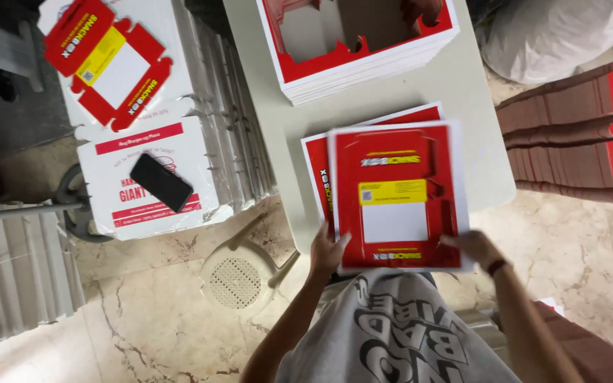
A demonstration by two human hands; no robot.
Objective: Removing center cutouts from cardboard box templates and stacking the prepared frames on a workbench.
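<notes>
**Both hands hold a red printed card sheet over the table edge**

Far left, a stack of flat white boxes [179,85] stands on the floor, with a cut-out red box blank [108,60] lying on its top. In front of it a white flat box with red stripes [147,177] carries a black phone [161,182], set at a slant. Below these, on the marble floor, a round perforated stool seat [235,280] sits just beside the table's near corner.

At the middle, the left hand [328,252] is clamped on the lower left edge of the red card sheet [395,195], thumb on top. The sheet has a yellow label and a white panel, and it is held flat, overlapping a small pile of similar red sheets [315,170] on the pale table [278,106]. Its near edge hangs past the table's front. A taller stack of punched sheets [363,67] lies at the table's far end, well apart from the hands.

The right hand [473,245] is closed on the sheet's lower right corner; a dark band circles its wrist. Far right, brown and red folded cartons [569,142] are heaped beside the table
</notes>
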